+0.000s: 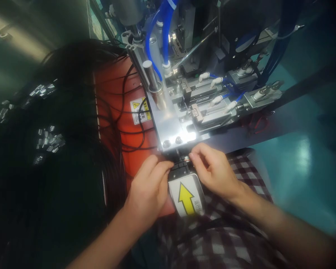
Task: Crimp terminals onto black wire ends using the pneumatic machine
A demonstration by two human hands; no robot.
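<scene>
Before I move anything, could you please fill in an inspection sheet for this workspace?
Surface: orange-red base bearing a warning label.
Job's things: black block, with a yellow arrow label on the near side; machine beyond.
Clutter: shiny clusters at left, too blurred to identify.
Left grip: bare hand, fingertips at the block's left edge.
Right grip: bare hand, fingertips by the block's right side; anything pinched is too small to tell.
Cables: thin black cables cross the base; blue tubes lead to the machine.
Surroundings: teal floor at right; checkered cloth near the right forearm.
</scene>
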